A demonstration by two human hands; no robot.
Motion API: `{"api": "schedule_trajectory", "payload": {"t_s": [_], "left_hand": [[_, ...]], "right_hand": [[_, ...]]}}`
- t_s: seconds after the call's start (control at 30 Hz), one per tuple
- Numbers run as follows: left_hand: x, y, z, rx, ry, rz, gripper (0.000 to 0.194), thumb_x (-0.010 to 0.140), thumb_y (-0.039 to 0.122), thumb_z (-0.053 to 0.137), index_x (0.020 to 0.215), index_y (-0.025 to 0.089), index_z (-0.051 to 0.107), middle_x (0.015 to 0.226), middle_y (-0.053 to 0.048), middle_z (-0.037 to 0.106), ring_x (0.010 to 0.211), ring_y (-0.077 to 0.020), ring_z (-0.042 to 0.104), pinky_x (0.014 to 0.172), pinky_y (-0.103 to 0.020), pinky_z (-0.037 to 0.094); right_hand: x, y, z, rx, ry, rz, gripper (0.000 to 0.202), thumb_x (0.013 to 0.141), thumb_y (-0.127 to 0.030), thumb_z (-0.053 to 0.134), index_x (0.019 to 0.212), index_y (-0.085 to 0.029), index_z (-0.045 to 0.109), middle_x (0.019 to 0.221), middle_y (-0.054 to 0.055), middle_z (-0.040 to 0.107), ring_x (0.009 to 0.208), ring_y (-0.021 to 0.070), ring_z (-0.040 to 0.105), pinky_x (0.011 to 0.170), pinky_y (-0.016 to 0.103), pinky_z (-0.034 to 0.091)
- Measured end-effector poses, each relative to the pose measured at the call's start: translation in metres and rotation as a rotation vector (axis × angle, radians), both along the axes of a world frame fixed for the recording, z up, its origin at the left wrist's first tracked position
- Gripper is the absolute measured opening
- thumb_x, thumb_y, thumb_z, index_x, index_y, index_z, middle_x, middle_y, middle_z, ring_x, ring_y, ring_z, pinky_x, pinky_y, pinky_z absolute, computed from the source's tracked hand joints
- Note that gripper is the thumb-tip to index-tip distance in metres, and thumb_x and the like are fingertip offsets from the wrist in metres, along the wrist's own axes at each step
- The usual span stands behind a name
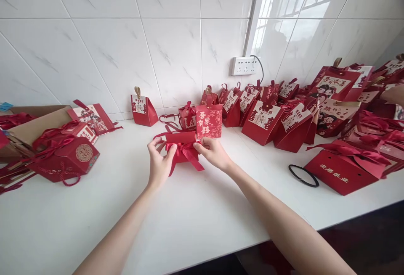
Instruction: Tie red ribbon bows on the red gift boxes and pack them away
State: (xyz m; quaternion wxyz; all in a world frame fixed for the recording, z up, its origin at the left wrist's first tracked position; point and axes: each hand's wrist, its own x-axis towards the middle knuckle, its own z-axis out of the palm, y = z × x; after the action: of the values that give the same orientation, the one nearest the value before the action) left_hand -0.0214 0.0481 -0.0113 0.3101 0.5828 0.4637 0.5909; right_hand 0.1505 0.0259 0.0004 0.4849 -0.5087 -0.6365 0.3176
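Left hand [158, 160] and right hand [215, 153] grip the ribboned red box [180, 137], long axis running sideways, bow [182, 147] facing the wearer.

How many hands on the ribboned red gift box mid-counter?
2: left hand at the left end of the red gift box, right hand at its right. No other hand shows on it.

Kitch.-type rm., home or shop unclear: veined wall tiles [172, 43], wht. worktop [189, 220], elec. socket strip [243, 66].
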Motion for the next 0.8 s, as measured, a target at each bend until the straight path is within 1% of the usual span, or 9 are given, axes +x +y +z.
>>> {"api": "schedule_trajectory", "payload": {"t_s": [0.1,0.2,0.37,0.47,0.57,0.67,0.8], "left_hand": [[-0.0024,0.0018,0.0002,0.028,0.035,0.001,0.041,0.07,0.041,0.064,0.1,0.022,0.046,0.114,-0.008,0.051,0.107,-0.0201,0.053,0.079,-0.029,0.05],[-0.0035,0.0015,0.0014,0.048,0.056,-0.019,0.036,0.07,0.038,0.064,0.097,0.021,0.048,0.107,-0.007,0.054,0.098,-0.0182,0.056,0.075,-0.027,0.05],[-0.0039,0.0005,0.0008,0.1,0.104,-0.018,0.025,0.072,0.038,0.063,0.085,0.02,0.053,0.094,-0.004,0.056,0.092,-0.016,0.056,0.075,-0.025,0.049],[-0.0047,0.0003,0.0019,0.097,0.09,-0.02,0.024,0.072,0.04,0.062,0.081,0.019,0.055,0.089,-0.003,0.056,0.089,-0.0157,0.056,0.074,-0.024,0.049],[-0.0054,0.0003,0.0043,0.06,0.052,-0.016,0.026,0.074,0.044,0.058,0.078,0.018,0.057,0.085,-0.003,0.058,0.085,-0.0161,0.057,0.073,-0.025,0.05],[-0.0059,0.0005,0.0057,0.03,0.035,-0.012,0.029,0.075,0.046,0.057,0.078,0.017,0.057,0.086,-0.004,0.061,0.086,-0.0172,0.059,0.076,-0.027,0.049],[-0.0059,0.0001,0.0048,-0.018,0.04,-0.002,0.031,0.076,0.048,0.056,0.076,0.016,0.057,0.093,-0.007,0.063,0.092,-0.0193,0.059,0.081,-0.029,0.047]], "right_hand": [[-0.0003,0.0011,-0.0009,-0.01,0.003,0.003,0.034,0.079,-0.047,0.049,0.062,-0.02,0.039,0.061,-0.002,0.049,0.06,0.0128,0.048,0.057,0.026,0.037],[-0.0006,0.0018,-0.0003,0.014,0.013,-0.011,0.032,0.078,-0.046,0.052,0.062,-0.02,0.041,0.062,-0.002,0.051,0.061,0.0128,0.049,0.06,0.027,0.039],[-0.0003,0.0021,0.001,0.076,0.018,-0.052,0.026,0.076,-0.041,0.054,0.063,-0.02,0.045,0.069,0.0,0.054,0.071,0.0144,0.052,0.067,0.027,0.042],[0.0006,0.002,0.001,0.085,0.003,-0.085,0.022,0.075,-0.038,0.055,0.064,-0.019,0.048,0.075,0.001,0.056,0.076,0.0154,0.053,0.069,0.027,0.042],[0.0017,0.0023,0.001,0.077,0.004,-0.085,0.022,0.075,-0.038,0.056,0.064,-0.019,0.049,0.076,0.001,0.056,0.076,0.0157,0.053,0.073,0.029,0.042],[0.0028,0.0036,0.0004,0.055,0.071,-0.057,0.025,0.074,-0.041,0.057,0.065,-0.019,0.049,0.074,0.001,0.056,0.075,0.0156,0.053,0.076,0.031,0.041],[0.0041,0.0068,-0.0029,-0.002,0.21,-0.005,0.031,0.073,-0.047,0.06,0.066,-0.019,0.046,0.07,0.0,0.054,0.072,0.0153,0.053,0.072,0.032,0.043]]}}
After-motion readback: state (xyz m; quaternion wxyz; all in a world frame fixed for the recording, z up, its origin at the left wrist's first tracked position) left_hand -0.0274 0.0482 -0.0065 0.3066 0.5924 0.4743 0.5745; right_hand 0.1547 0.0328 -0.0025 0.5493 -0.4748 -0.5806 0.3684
